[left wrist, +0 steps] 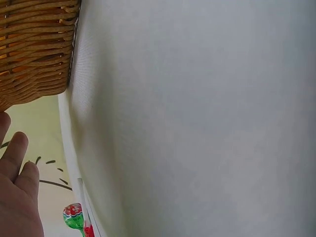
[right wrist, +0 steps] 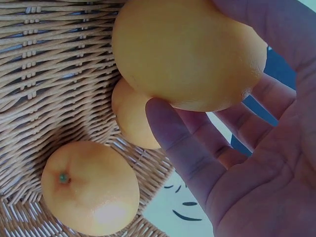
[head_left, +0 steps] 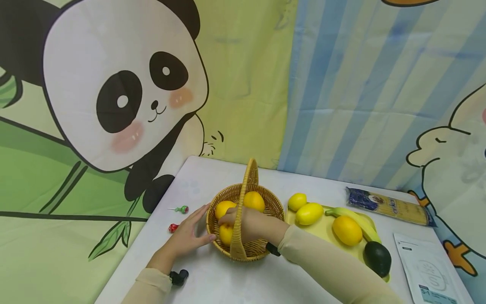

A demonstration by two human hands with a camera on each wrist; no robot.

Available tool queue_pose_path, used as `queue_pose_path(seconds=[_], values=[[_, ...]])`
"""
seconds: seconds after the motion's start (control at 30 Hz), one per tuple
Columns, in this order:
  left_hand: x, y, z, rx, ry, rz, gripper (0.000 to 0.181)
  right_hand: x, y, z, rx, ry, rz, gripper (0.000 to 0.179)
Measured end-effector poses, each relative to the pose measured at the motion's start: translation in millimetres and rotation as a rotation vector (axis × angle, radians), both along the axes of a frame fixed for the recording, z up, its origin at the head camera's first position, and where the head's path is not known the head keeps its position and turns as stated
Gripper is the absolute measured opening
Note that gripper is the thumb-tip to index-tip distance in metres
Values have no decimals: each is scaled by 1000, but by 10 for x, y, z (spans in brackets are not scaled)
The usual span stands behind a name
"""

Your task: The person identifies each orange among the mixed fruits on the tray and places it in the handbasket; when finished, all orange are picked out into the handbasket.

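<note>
Head view: the left hand (head_left: 184, 239), fingers spread and holding nothing, stands at eight o'clock from the basket (head_left: 237, 251). Inside, also toward eight, the near orange (head_left: 226, 235) — round, with no long axis — is gripped by the nearer right hand (head_left: 252, 224), thumb and fingers curled round it. Beyond, a second orange (head_left: 224, 208) lies at ten, a third orange (head_left: 254, 200) toward one.

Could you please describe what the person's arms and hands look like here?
The left hand and right hand are bare, with no gloves. Both arms wear long, plain, light beige sleeves: left sleeve, right sleeve. A small black device shows at the left wrist, and a black piece at the right wrist; their details are too small to tell.
</note>
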State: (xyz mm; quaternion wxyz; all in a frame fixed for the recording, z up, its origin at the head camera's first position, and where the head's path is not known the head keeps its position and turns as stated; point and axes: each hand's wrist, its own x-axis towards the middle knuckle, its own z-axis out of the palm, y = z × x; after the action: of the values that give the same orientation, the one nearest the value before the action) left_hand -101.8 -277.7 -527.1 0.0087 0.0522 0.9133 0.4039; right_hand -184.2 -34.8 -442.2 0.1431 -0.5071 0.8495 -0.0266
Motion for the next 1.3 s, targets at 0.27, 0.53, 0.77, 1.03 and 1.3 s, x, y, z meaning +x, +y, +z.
queue_pose_path(seconds=[0.27, 0.53, 0.77, 1.03, 1.3], values=[[-10, -6, -15, -4, 42, -19, 100, 47, -24, -44, 6, 2, 22, 60], [-13, -2, -35, -6, 41, -17, 101, 61, -25, -41, -3, 6, 37, 59], [-22, -1, -50, -7, 25, -8, 102, 38, -11, -38, -6, -5, 46, 60], [-8, 3, -15, -13, 10, 8, 102, -5, 67, -38, -13, -30, 4, 61], [-20, 5, -22, -19, 24, -4, 102, -33, 197, 9, -148, -33, 56, 62]])
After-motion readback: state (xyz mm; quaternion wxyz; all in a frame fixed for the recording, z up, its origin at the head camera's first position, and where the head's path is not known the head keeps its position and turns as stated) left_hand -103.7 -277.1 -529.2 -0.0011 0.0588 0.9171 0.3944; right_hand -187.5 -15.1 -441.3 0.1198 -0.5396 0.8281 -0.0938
